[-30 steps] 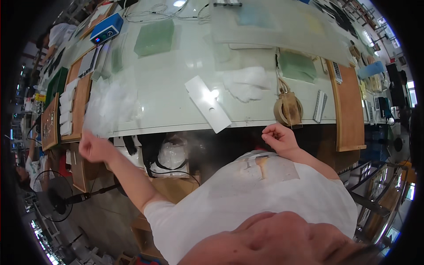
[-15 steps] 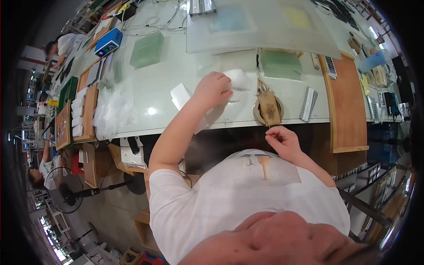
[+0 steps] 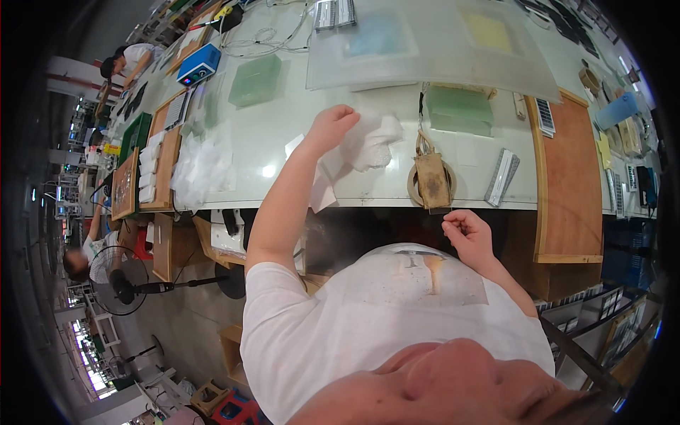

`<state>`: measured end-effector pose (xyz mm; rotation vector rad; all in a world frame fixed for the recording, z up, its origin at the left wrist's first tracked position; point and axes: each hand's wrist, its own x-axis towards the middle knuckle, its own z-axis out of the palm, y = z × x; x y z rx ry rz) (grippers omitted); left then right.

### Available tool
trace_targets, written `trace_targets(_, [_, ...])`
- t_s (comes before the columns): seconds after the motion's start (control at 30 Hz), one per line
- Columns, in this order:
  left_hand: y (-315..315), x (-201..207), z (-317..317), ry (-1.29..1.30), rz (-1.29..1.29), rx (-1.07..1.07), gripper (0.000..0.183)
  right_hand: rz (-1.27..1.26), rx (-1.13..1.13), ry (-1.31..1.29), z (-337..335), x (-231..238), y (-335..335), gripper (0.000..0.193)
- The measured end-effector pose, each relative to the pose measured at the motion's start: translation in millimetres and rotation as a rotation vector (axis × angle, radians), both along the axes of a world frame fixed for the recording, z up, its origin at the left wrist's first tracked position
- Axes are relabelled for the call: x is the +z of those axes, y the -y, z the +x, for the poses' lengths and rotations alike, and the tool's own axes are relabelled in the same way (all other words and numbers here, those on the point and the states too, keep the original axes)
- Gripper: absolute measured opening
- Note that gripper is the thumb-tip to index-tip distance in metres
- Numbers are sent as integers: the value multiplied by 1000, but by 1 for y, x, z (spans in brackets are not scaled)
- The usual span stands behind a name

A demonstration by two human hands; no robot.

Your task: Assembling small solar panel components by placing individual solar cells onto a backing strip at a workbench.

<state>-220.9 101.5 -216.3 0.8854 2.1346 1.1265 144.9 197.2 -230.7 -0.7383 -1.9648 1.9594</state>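
My left hand (image 3: 331, 131) is closed at the upper left edge of a crumpled white wiping cloth (image 3: 377, 140), apparently gripping it; the fingertips are partly hidden. The cloth lies loosely on the white table. Beside my left wrist lie pieces of folded white paper (image 3: 323, 193). At the table's front edge, my right hand (image 3: 469, 235) makes a pinch, the fingers curled together. A small thin dark piece (image 3: 440, 210) shows just above its fingertips; whether it is held is unclear. Close by, a worn tan block (image 3: 432, 180) with a cord rests over a round ring (image 3: 413, 188).
Green translucent sheets (image 3: 460, 112) are stacked behind the block, under a raised frosted panel (image 3: 439, 49). A striped strip bundle (image 3: 502, 176) and wooden board (image 3: 567, 177) are on the right. Leftward are white film pieces (image 3: 202, 170), another green stack (image 3: 255, 79) and a blue control box (image 3: 198, 65).
My left hand has lifted slightly left and up, and the white cloth now looks more spread out. The right hand has shifted slightly right and down. The whole view has tilted a little.
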Motion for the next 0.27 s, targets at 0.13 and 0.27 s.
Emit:
trace_targets(0.13, [9, -2, -9, 321, 111, 71, 26, -14, -1, 9, -2, 1, 0, 11])
trace_targets(0.27, [16, -8, -15, 473, 280, 156, 26, -12, -8, 9, -4, -2, 0, 11])
